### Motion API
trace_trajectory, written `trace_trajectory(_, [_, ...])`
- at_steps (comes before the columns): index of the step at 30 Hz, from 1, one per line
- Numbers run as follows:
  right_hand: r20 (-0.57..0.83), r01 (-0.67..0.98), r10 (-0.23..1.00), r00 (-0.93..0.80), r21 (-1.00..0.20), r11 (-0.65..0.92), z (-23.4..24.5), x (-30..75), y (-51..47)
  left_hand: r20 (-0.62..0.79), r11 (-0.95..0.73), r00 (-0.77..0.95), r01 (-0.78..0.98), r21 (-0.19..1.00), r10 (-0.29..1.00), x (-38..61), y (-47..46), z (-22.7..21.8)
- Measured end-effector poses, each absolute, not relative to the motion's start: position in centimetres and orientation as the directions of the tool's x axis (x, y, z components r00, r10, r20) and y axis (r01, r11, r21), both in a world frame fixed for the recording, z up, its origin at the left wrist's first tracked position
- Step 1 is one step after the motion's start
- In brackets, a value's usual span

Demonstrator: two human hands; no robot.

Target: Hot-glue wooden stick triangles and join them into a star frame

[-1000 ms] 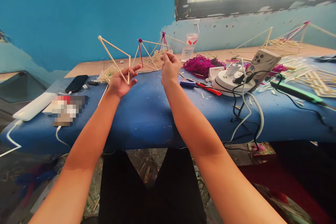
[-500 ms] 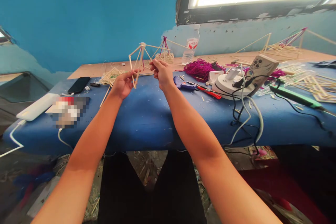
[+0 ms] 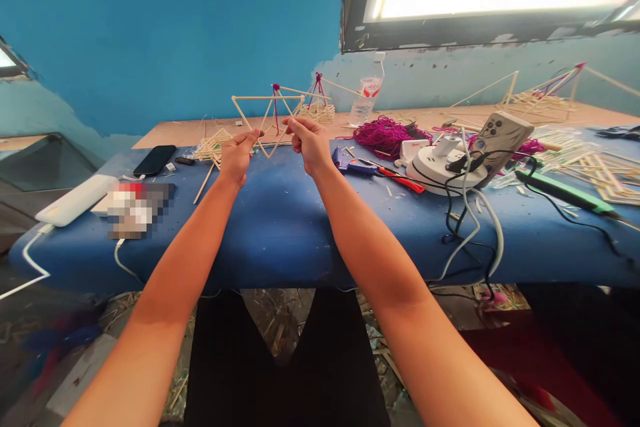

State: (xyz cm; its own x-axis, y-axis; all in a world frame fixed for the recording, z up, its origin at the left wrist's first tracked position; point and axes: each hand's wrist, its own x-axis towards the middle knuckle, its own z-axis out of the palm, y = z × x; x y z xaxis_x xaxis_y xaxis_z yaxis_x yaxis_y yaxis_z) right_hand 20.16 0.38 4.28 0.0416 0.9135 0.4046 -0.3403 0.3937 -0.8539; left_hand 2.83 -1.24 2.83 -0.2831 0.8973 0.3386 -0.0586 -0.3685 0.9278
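Between my hands is a frame of thin wooden sticks (image 3: 250, 98), held up above the blue-covered table. One triangle of it faces me, its long side on top and a corner pointing down. My left hand (image 3: 238, 155) pinches the left slanting stick. On the right slanting stick, the closed thumb and fingers of my right hand (image 3: 309, 144) grip near the middle; its fingertips are partly hidden. A purple yarn knot (image 3: 276, 89) with a hanging strand shows just behind the top stick; whether it belongs to this frame I cannot tell.
Behind stands a stick structure tied with purple yarn (image 3: 319, 78), near a plastic bottle (image 3: 364, 103). To the right are purple yarn (image 3: 383, 137), a blue glue gun (image 3: 355, 165), red-handled pliers (image 3: 404, 180) and a white power socket (image 3: 433, 165) with cables. A black phone (image 3: 155, 160) lies left.
The stick frame has turned in my hands, so a triangle with a level top stick now faces me. My left hand has shifted slightly and shows more of its back.
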Motion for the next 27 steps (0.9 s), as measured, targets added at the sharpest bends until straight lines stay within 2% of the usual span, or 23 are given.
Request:
trace_trajectory(6, [0.343,-0.383,0.933,0.112,-0.851,0.359,4.5,20.2,0.5,0.409,-0.425,-0.266,-0.002,0.905,0.873,3.3,-1.6,3.1])
trace_trajectory(17, [0.322,-0.409,0.945,0.056,-0.856,0.316,3.5,20.2,1.7,0.370,-0.418,-0.306,-0.105,0.903,0.877,2.8,-1.4,3.1])
trace_trajectory(27, [0.321,-0.369,0.946,0.049,-0.874,0.316,3.1,20.0,2.0,0.364,-0.406,-0.339,-0.060,0.912,0.867,2.8,-1.5,3.5])
